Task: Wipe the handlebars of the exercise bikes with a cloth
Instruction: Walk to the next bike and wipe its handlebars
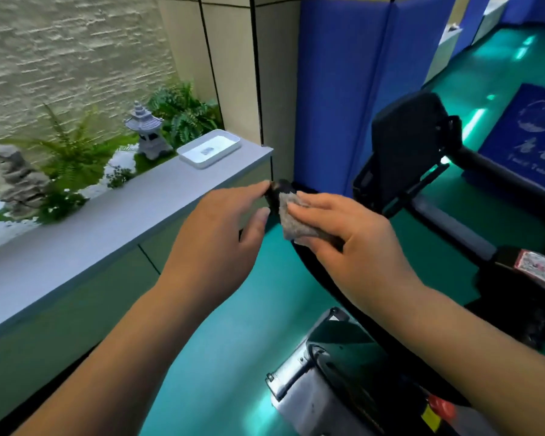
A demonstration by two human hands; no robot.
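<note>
The left hand (221,228) reaches to the black end of the handlebar (282,188), forefinger above and thumb below, pinching the tip between them. The right hand (356,243) sits just beside it, fingers laid over a grey cloth (291,220) and curled round it, pressing the cloth against the bar a little back from the tip — the two hands are close together, almost touching at the fingertips. The bar curves away dark beneath the right hand, down toward the frame, though much of that run is hidden by the wrist and forearm. Beyond the hands to the right stands the bike's black console (406,146), tilted, with another padded bar running off past it. Lower down, near the bottom edge, a silver metal part of the bike (299,382) shows with a red and yellow label at its side. The floor (233,341) is glossy green. To the left runs a grey ledge (107,221) — a white tray (209,149) rests on its far end, with something small inside that is too blurred to make out. Behind the ledge lies a small garden bed with ferns (66,152), a stone lantern (147,130), a grey rock (18,177) and white gravel, backed by a pale brick wall. Blue padded panels (343,73) stand behind the bike, and a blue mat (529,136) with pale lettering lies on the floor at far right.
</note>
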